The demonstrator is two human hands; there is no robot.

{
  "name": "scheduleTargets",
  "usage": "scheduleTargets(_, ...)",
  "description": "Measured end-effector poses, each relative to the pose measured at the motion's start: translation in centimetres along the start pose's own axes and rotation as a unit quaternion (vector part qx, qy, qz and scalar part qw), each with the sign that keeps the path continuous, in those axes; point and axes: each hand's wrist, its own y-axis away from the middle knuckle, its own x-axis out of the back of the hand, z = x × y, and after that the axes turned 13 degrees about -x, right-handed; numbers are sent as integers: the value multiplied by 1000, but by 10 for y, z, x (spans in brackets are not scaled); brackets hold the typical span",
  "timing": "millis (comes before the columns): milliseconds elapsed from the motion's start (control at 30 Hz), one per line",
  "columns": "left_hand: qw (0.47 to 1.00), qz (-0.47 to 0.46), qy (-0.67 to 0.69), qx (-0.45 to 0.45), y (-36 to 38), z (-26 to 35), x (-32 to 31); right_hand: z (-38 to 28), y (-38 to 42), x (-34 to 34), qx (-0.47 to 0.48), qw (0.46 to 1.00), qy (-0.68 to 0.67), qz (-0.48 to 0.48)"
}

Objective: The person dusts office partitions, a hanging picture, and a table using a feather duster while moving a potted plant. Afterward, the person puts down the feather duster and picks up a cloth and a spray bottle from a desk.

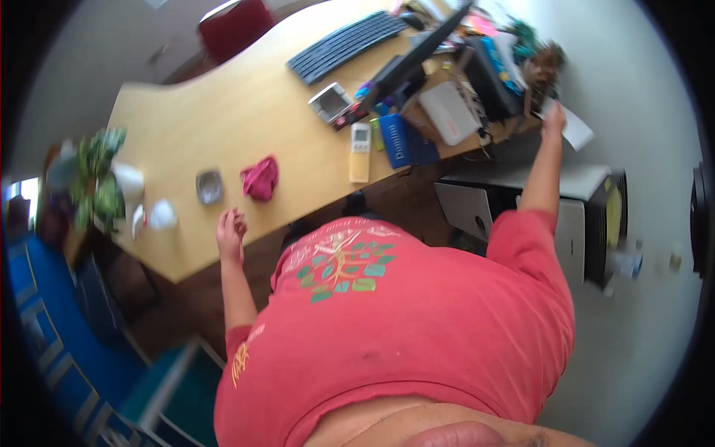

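Note:
My right hand point(553, 121) reaches out past the far right end of the desk, its fingers closed on a white sheet of paper point(577, 130) that hangs beside the wall. Close to that hand is a brown and green bushy object point(542, 67), too blurred to name. My left hand point(232, 229) hovers at the desk's near edge with fingers loosely bent and nothing visible in them. Just beyond it lie a crumpled pink cloth point(260, 179) and a small grey square dish point(209, 186).
On the wooden desk point(201, 123) are a keyboard point(346, 46), a monitor point(421, 56), a handheld device point(331, 102), a remote control point(360, 153), a blue box point(402, 141) and a white box point(449, 112). A potted plant point(100, 179) stands left. A low cabinet point(570, 238) is at right.

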Motion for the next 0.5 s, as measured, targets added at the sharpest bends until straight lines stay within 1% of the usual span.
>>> scheduleTargets(33, 1000, 20, -5, 5, 8, -3, 0, -21, 45, -14, -67, 995, -62, -27)
scheduleTargets(67, 1000, 20, 7, -2, 17, -10, 3, -33, 76, -22, -55, 992, -79, -76)
scheduleTargets(100, 1000, 20, 1, 2, 25, -18, 12, -27, 94, -24, -54, 988, -139, -48)
scheduleTargets(133, 999, 50, 0, 12, 35, -25, 15, -34, 126, -25, -34, 996, -75, 28)
scheduleTargets(167, 997, 76, -13, 16, 44, -31, 19, -70, 184, -35, 56, 991, -22, 122)
scheduleTargets(200, 995, 92, -20, 27, 53, -34, 25, -98, 230, -39, 87, 980, 83, 160)
scheduleTargets(267, 990, 135, -38, 32, 66, -39, 35, -117, 267, -58, 195, 973, -51, 110)
scheduleTargets(333, 986, 160, -24, 33, 71, -52, 55, -140, 294, -85, 252, 950, -187, -8)
scheduleTargets(367, 985, 170, -14, 34, 70, -56, 67, -162, 330, -101, 304, 942, -137, -24)
scheduleTargets(400, 984, 174, -4, 36, 67, -61, 77, -160, 338, -111, 351, 920, -151, -90)
scheduleTargets(467, 981, 191, 9, 28, 57, -61, 96, -167, 381, -138, 367, 878, -201, -232)
scheduleTargets(500, 979, 202, 19, 21, 52, -60, 108, -159, 398, -152, 349, 875, -193, -274)
